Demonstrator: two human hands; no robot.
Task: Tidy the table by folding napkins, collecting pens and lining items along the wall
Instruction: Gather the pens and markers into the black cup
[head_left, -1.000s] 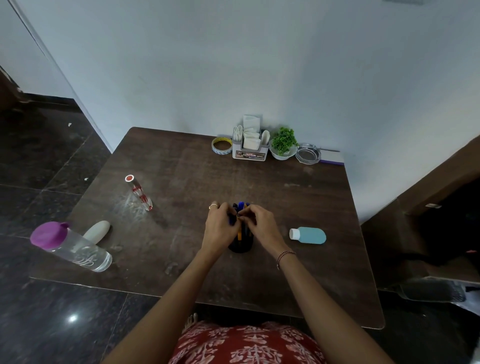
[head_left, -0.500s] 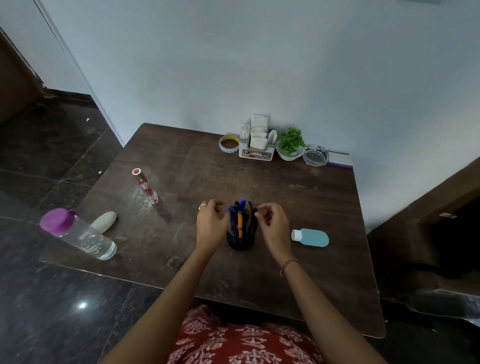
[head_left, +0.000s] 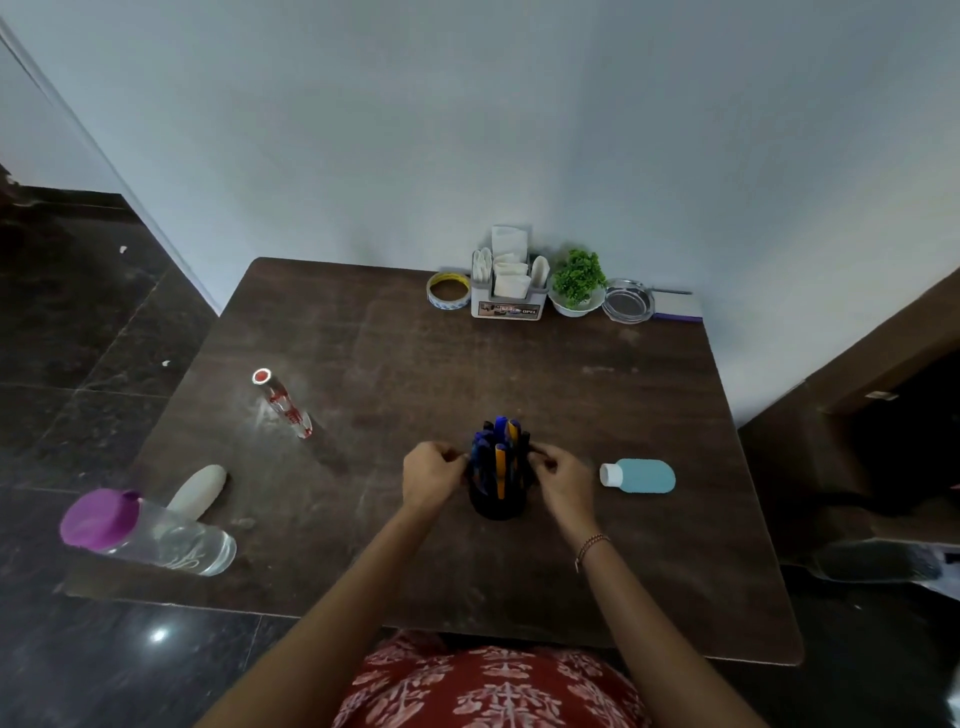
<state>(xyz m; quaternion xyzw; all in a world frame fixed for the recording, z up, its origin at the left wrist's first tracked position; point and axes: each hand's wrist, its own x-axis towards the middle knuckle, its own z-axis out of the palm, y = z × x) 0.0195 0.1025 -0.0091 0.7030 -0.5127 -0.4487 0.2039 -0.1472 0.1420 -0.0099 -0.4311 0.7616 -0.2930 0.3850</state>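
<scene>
Grip: left hand (head_left: 434, 480), right hand (head_left: 563, 480) clasp black pen holder (head_left: 496, 506); blue, orange pens (head_left: 500, 467) upright.

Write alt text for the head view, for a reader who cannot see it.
A person's left hand and right hand flank a black pen holder full of pens on a table, both curled at its top. A tape roll, napkin holder, plant and glass dish line the wall; a blue bottle lies nearby.

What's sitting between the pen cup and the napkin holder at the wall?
Nothing; the head view shows only bare tabletop from the pen cup to the napkin holder.
</scene>
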